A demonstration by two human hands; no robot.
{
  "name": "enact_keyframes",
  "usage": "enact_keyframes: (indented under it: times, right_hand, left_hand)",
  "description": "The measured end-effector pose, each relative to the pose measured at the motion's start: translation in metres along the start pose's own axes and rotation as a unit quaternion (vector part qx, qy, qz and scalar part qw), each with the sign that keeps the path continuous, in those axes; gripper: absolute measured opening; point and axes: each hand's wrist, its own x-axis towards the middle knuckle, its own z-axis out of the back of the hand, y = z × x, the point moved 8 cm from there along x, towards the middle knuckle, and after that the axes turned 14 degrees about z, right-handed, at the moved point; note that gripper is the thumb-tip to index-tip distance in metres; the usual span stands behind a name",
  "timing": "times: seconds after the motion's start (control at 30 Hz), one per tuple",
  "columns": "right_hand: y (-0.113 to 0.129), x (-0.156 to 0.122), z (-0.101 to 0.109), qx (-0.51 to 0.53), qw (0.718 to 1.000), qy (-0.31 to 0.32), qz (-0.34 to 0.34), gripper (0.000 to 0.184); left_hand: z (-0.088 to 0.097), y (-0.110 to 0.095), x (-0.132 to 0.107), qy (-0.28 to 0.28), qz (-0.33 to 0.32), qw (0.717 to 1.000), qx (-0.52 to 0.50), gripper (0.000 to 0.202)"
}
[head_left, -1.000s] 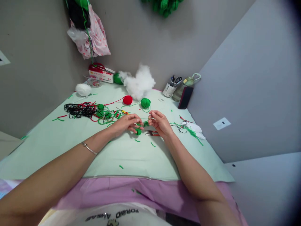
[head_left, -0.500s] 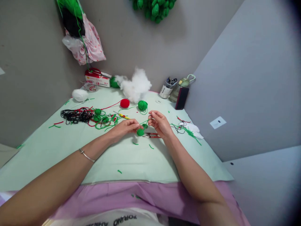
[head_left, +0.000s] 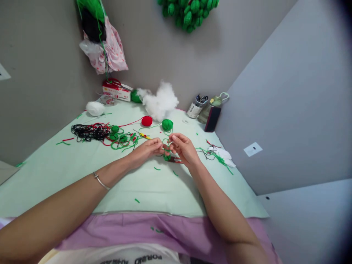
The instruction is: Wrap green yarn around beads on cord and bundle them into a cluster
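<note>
The right hand (head_left: 183, 148) pinches thin green yarn (head_left: 164, 140), the left hand (head_left: 150, 147) has an unclear hold, and both partly hide a small, round green yarn ball (head_left: 167, 157) and red-handled snips (head_left: 176, 160).

Back wall (head_left: 143, 44): plain grey
Left wall (head_left: 35, 99): grey, white plate (head_left: 3, 72) partly in view
Right wall (head_left: 277, 91): paler, bluish, with a white fitting (head_left: 253, 149)
White panel (head_left: 308, 220): below the right wall
Table (head_left: 118, 201): pale green top, purple cloth (head_left: 123, 231) along near edge
Light: soft, brighter rightward
</note>
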Motion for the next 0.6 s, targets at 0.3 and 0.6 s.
enact_keyframes:
  times: [0.3, 0.6]
  right_hand:
    - [0.002, 0.005, 0.019, -0.006, 0.997, -0.059, 0.047, 0.029]
    - [0.0, 0.0, 0.003, 0.036, 0.999, -0.009, -0.002, 0.037]
  left_hand:
    - [0.0, 0.008, 0.0, -0.013, 0.056, 0.997, 0.059, 0.029]
    - [0.011, 0.01, 0.0, -0.055, 0.08, 0.993, 0.065, 0.026]
